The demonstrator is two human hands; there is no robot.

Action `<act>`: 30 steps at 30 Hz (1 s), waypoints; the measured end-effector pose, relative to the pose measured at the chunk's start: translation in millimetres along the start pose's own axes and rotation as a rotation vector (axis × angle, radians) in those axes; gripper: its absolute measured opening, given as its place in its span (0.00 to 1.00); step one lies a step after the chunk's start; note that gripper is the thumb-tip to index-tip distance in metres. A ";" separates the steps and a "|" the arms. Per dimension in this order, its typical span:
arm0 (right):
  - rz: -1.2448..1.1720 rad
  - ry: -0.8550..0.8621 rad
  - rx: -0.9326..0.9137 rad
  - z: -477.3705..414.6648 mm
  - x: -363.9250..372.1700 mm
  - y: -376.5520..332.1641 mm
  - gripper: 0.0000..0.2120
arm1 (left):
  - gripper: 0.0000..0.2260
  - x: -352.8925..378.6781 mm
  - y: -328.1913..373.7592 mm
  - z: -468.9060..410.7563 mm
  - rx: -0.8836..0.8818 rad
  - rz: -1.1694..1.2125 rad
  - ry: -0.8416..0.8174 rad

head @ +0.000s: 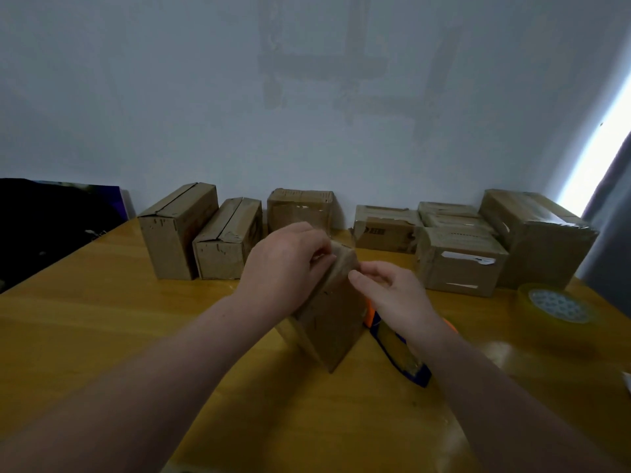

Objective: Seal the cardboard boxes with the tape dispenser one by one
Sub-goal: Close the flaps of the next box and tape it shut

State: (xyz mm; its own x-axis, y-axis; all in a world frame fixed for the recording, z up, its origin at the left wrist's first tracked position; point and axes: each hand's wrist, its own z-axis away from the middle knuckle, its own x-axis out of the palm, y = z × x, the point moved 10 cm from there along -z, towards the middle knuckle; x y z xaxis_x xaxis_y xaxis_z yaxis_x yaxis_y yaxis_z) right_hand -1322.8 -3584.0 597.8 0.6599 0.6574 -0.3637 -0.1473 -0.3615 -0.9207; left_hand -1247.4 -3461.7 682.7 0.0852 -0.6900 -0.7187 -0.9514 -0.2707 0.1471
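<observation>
A person's L hand (286, 264) grips the top of a cardboard box (327, 329) stood on end, tilted, mid-table (119, 319). R hand (392, 291) has its thumb at the box's top edge, fingers curled; can't tell if it pinches anything. Tape dispenser (403, 356) lies just beside the box, under the R forearm. More boxes (177, 230) line the wall; a tape roll (556, 307) sits at far R.
</observation>
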 end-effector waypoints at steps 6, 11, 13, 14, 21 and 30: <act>-0.174 -0.015 0.023 -4.9 -4.6 4.7 0.11 | 0.11 20.4 4.7 -2.3 0.036 0.142 -0.141; -0.251 -0.008 0.082 -11.9 -8.7 14.2 0.06 | 0.15 39.0 7.9 -6.2 0.080 0.202 -0.247; -0.274 0.011 0.108 -15.5 -10.0 18.4 0.05 | 0.20 44.1 10.8 -5.0 0.119 0.213 -0.275; -0.288 0.027 0.119 -17.4 -11.1 20.0 0.07 | 0.22 45.0 12.4 -4.3 0.139 0.211 -0.275; -0.264 0.123 0.143 -32.3 -11.7 21.7 0.05 | 0.20 45.5 12.6 -6.3 0.132 0.224 -0.164; -0.112 0.310 0.033 -46.2 -24.4 18.5 0.10 | 0.21 48.8 8.4 -12.1 0.087 0.285 -0.192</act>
State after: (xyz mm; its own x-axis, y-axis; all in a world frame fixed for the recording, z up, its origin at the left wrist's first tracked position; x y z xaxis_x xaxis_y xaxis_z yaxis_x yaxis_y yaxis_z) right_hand -1307.6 -3637.3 596.2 0.8655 0.4573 -0.2046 -0.0821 -0.2735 -0.9584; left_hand -1247.7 -3505.8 657.0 -0.2368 -0.5883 -0.7732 -0.9512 -0.0218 0.3079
